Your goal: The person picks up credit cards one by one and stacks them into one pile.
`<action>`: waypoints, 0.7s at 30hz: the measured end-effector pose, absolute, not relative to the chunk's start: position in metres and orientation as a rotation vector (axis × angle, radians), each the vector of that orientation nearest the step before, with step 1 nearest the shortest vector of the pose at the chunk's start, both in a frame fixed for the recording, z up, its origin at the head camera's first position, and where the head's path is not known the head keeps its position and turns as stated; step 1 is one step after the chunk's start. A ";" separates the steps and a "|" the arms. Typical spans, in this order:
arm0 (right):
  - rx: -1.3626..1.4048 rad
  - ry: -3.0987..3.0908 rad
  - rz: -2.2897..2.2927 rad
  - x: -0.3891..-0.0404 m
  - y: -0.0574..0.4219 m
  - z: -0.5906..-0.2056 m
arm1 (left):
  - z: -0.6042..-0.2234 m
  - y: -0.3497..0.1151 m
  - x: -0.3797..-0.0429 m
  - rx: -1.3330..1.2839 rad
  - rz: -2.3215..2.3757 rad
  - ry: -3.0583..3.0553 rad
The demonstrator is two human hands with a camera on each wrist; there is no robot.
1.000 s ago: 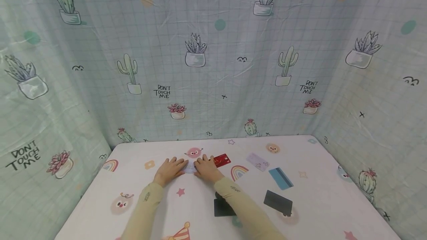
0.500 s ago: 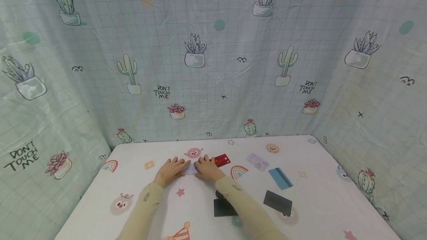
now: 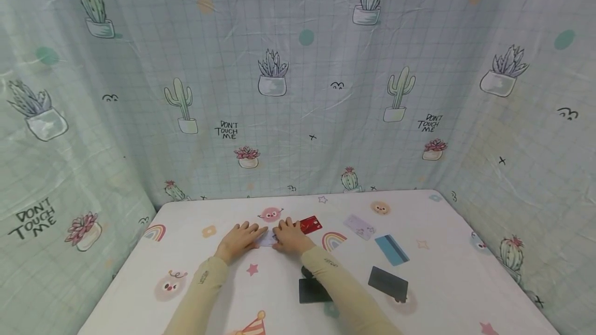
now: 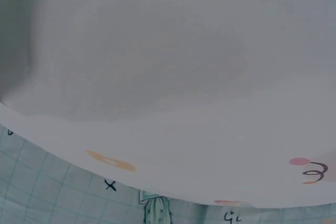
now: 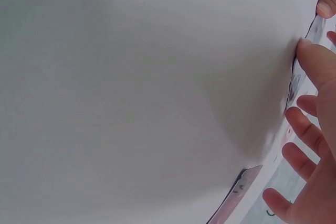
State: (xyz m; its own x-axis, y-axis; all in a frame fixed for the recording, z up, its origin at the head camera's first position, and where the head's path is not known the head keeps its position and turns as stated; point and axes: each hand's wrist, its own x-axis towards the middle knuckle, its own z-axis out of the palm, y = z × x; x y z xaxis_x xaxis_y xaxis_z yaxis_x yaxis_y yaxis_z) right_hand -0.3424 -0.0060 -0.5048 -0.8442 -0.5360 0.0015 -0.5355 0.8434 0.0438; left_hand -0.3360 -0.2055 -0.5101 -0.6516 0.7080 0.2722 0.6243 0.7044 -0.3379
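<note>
Near the back of the table, a pale lavender card (image 3: 267,239) lies between the two hands. My left hand (image 3: 239,240) holds its left end, and my right hand (image 3: 292,237) holds its right end. In the right wrist view, the right hand (image 5: 320,124) has its thumb on the near edge of the card (image 5: 297,80), with a fingertip at its end. The left thumb (image 5: 326,6) touches the other end there. Just right of the right hand lies a red card (image 3: 310,224), partly covered by the fingers. The left wrist view shows no hand.
To the right lie another lavender card (image 3: 360,226), a blue card with a dark stripe (image 3: 392,249) and a dark grey card (image 3: 388,283). Partly under the right forearm are a black flat item (image 3: 313,290) and a small round black thing (image 3: 306,272). A patterned curtain (image 3: 298,118) surrounds the table.
The lavender card shifts very slightly toward me between the hands, and a bit more of it shows. Both hands stay almost in place; the other cards lie still.
</note>
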 end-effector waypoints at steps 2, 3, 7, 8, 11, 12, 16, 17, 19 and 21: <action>0.877 -3.016 -0.043 -0.343 -0.006 -0.505 | -0.508 -0.205 -0.334 -1.042 0.309 -2.524; 0.876 -3.022 -0.029 -0.343 -0.006 -0.505 | -0.507 -0.205 -0.333 -1.045 0.307 -2.523; 0.880 -3.040 0.027 -0.344 -0.006 -0.505 | -0.508 -0.204 -0.333 -1.055 0.281 -2.535; 0.879 -3.045 0.038 -0.345 -0.007 -0.505 | -0.509 -0.204 -0.333 -1.056 0.277 -2.543; 0.872 -3.068 0.074 -0.345 -0.006 -0.505 | -0.512 -0.204 -0.334 -1.054 0.266 -2.575; 0.866 -3.078 0.091 -0.345 -0.006 -0.505 | -0.513 -0.204 -0.335 -1.054 0.265 -2.583; 0.835 -3.118 0.173 -0.346 -0.007 -0.506 | -0.516 -0.204 -0.335 -1.053 0.260 -2.584; 0.828 -3.125 0.188 -0.346 -0.007 -0.507 | -0.516 -0.204 -0.335 -1.052 0.256 -2.582; 0.814 -3.133 0.202 -0.347 -0.007 -0.507 | -0.516 -0.204 -0.335 -1.049 0.258 -2.579; 0.808 -3.132 0.202 -0.347 -0.008 -0.507 | -0.517 -0.204 -0.335 -1.039 0.263 -2.591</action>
State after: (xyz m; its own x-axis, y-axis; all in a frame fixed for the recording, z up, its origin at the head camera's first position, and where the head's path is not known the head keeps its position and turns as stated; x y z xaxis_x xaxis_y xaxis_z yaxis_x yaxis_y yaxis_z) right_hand -0.3474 -0.0079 -0.5070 -0.8710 -0.4869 -0.0647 -0.4746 0.8682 -0.1450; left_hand -0.3351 -0.2040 -0.5168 -0.6765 0.6967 0.2386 0.6346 0.7159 -0.2912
